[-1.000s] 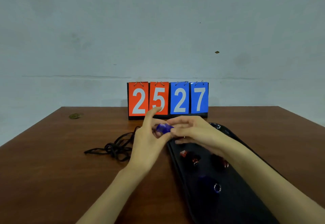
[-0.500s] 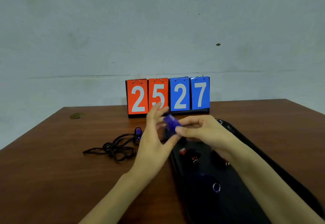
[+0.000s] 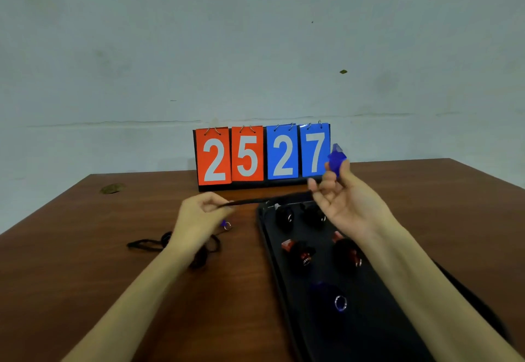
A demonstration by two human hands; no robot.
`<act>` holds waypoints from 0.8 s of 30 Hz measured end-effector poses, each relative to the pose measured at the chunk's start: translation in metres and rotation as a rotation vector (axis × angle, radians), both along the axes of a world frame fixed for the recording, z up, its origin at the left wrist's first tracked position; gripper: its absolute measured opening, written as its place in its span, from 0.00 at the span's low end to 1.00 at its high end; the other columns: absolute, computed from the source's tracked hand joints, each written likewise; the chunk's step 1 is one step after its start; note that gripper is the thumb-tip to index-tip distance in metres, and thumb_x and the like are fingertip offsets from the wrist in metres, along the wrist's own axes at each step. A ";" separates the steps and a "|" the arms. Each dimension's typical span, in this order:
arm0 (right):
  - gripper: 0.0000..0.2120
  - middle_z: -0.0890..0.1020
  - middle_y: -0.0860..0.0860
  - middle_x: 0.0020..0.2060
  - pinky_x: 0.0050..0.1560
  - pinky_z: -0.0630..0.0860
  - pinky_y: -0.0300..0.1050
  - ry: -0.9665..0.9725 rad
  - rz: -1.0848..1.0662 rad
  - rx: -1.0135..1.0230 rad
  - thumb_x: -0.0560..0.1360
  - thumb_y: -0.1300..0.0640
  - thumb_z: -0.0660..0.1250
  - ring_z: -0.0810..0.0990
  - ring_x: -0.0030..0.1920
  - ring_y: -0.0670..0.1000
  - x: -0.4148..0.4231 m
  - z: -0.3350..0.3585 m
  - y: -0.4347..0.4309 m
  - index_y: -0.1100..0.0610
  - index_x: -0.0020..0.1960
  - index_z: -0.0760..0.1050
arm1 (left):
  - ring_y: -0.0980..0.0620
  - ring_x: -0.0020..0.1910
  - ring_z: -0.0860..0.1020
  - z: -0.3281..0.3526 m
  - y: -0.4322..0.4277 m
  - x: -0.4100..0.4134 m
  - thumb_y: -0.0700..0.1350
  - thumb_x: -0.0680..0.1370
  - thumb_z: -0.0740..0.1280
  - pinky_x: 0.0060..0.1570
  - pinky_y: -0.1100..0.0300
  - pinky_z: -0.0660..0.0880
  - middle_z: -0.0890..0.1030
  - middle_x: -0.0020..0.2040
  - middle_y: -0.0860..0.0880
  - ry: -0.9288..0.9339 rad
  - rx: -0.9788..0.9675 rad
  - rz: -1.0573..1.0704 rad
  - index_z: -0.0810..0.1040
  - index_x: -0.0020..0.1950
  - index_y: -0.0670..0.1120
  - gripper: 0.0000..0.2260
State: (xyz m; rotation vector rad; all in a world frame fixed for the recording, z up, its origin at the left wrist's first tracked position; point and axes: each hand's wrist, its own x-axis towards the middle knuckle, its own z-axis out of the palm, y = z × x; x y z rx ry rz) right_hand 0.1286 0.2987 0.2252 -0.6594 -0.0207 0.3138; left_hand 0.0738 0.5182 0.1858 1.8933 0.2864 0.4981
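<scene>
On the bench [image 3: 85, 276] before you, the tray [image 3: 355, 339] lies right of the cord tangle [image 3: 147, 243]; the scoreboard [image 3: 261, 154] stands behind both, and whistles [image 3: 299, 250] lie in the tray.

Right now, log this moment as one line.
left hand: pinches cord | right hand: holds blue whistle raised | cord: stretched between hands | tray: other whistles inside

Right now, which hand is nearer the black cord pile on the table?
Left. The left hand hovers just above the cord pile, pinching a taut black cord. The right hand is farther, raised over the far end of the tray, holding a blue whistle.
</scene>
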 end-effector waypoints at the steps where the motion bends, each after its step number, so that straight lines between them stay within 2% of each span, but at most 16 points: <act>1: 0.13 0.70 0.48 0.23 0.25 0.76 0.39 -0.023 -0.006 -0.062 0.79 0.49 0.59 0.67 0.21 0.43 0.000 -0.001 0.001 0.60 0.48 0.73 | 0.56 0.31 0.72 -0.001 0.008 0.003 0.48 0.73 0.70 0.33 0.65 0.69 0.77 0.33 0.51 0.004 -0.056 0.106 0.80 0.42 0.45 0.06; 3: 0.14 0.66 0.46 0.23 0.19 0.63 0.34 -0.126 -0.034 -0.293 0.79 0.48 0.58 0.60 0.21 0.42 -0.001 -0.005 0.002 0.59 0.50 0.73 | 0.54 0.28 0.67 -0.003 0.025 0.007 0.54 0.74 0.69 0.29 0.63 0.64 0.72 0.30 0.50 0.018 -0.177 0.226 0.79 0.42 0.44 0.13; 5: 0.14 0.66 0.46 0.23 0.20 0.59 0.33 -0.234 -0.106 -0.559 0.79 0.48 0.58 0.60 0.22 0.42 -0.003 -0.006 0.003 0.59 0.53 0.73 | 0.53 0.27 0.65 -0.006 0.038 0.008 0.57 0.73 0.68 0.28 0.63 0.64 0.70 0.28 0.49 0.056 -0.229 0.288 0.79 0.41 0.43 0.17; 8: 0.16 0.68 0.46 0.26 0.23 0.60 0.34 -0.310 -0.259 -0.813 0.79 0.48 0.58 0.62 0.24 0.43 -0.004 -0.008 0.004 0.60 0.53 0.75 | 0.51 0.30 0.69 -0.011 0.046 0.011 0.59 0.73 0.67 0.33 0.60 0.68 0.72 0.30 0.47 0.163 -0.060 0.346 0.79 0.42 0.43 0.18; 11: 0.17 0.76 0.49 0.37 0.28 0.64 0.36 -0.377 -0.495 -0.985 0.79 0.47 0.57 0.70 0.34 0.44 -0.001 -0.009 0.000 0.60 0.55 0.74 | 0.50 0.33 0.73 -0.013 0.053 0.006 0.57 0.75 0.66 0.31 0.61 0.68 0.78 0.37 0.47 0.172 0.216 0.481 0.78 0.45 0.44 0.15; 13: 0.16 0.77 0.50 0.44 0.28 0.66 0.34 -0.383 -0.590 -0.961 0.79 0.46 0.57 0.72 0.37 0.44 -0.001 -0.008 -0.004 0.57 0.56 0.72 | 0.51 0.35 0.74 -0.015 0.057 0.002 0.50 0.76 0.68 0.31 0.60 0.68 0.80 0.44 0.47 0.136 0.318 0.513 0.78 0.48 0.46 0.08; 14: 0.15 0.77 0.49 0.42 0.27 0.66 0.33 -0.379 -0.566 -0.909 0.79 0.46 0.57 0.71 0.35 0.43 -0.001 -0.007 -0.004 0.56 0.57 0.72 | 0.52 0.37 0.74 -0.015 0.058 0.002 0.45 0.75 0.69 0.33 0.58 0.71 0.80 0.47 0.47 0.154 0.338 0.473 0.78 0.49 0.46 0.05; 16: 0.13 0.75 0.49 0.34 0.25 0.66 0.33 -0.369 -0.426 -0.801 0.79 0.49 0.58 0.69 0.28 0.42 -0.005 -0.008 0.001 0.57 0.57 0.71 | 0.49 0.48 0.75 -0.017 0.055 0.006 0.39 0.72 0.70 0.48 0.51 0.75 0.77 0.54 0.47 0.263 0.440 0.323 0.76 0.50 0.51 0.11; 17: 0.12 0.77 0.49 0.33 0.26 0.67 0.35 -0.366 -0.336 -0.755 0.80 0.51 0.58 0.71 0.27 0.43 -0.008 -0.008 0.005 0.58 0.57 0.70 | 0.48 0.54 0.73 -0.016 0.050 0.008 0.37 0.70 0.70 0.55 0.49 0.73 0.74 0.57 0.48 0.300 0.468 0.227 0.75 0.51 0.54 0.15; 18: 0.12 0.80 0.51 0.34 0.30 0.71 0.37 -0.363 -0.238 -0.710 0.80 0.51 0.58 0.75 0.29 0.45 -0.010 -0.008 0.008 0.58 0.57 0.71 | 0.48 0.59 0.71 -0.014 0.043 0.009 0.35 0.69 0.70 0.57 0.49 0.72 0.72 0.59 0.50 0.282 0.439 0.125 0.74 0.50 0.56 0.19; 19: 0.12 0.83 0.52 0.39 0.36 0.74 0.39 -0.360 -0.131 -0.663 0.79 0.52 0.59 0.80 0.36 0.46 -0.012 -0.008 0.010 0.58 0.57 0.71 | 0.50 0.61 0.69 -0.011 0.034 0.007 0.32 0.69 0.69 0.55 0.52 0.72 0.70 0.61 0.51 0.221 0.360 0.026 0.74 0.51 0.57 0.21; 21: 0.17 0.83 0.53 0.50 0.49 0.75 0.44 -0.374 0.043 -0.595 0.75 0.50 0.63 0.81 0.50 0.48 -0.014 -0.009 0.012 0.57 0.60 0.73 | 0.54 0.61 0.68 0.000 0.013 0.000 0.29 0.70 0.66 0.50 0.61 0.74 0.69 0.62 0.54 0.078 0.160 -0.134 0.76 0.52 0.56 0.23; 23: 0.23 0.82 0.50 0.53 0.54 0.74 0.45 -0.410 0.111 -0.616 0.68 0.47 0.67 0.79 0.53 0.47 -0.018 -0.012 0.014 0.55 0.61 0.75 | 0.53 0.61 0.72 0.006 -0.003 -0.006 0.32 0.68 0.66 0.57 0.56 0.74 0.74 0.62 0.53 -0.054 -0.068 -0.263 0.79 0.51 0.53 0.18; 24: 0.23 0.82 0.48 0.52 0.55 0.75 0.44 -0.446 0.107 -0.652 0.67 0.47 0.68 0.80 0.53 0.46 -0.020 -0.014 0.016 0.54 0.60 0.77 | 0.49 0.61 0.75 0.007 -0.011 -0.009 0.35 0.67 0.67 0.59 0.52 0.73 0.78 0.59 0.49 -0.090 -0.210 -0.350 0.79 0.51 0.50 0.16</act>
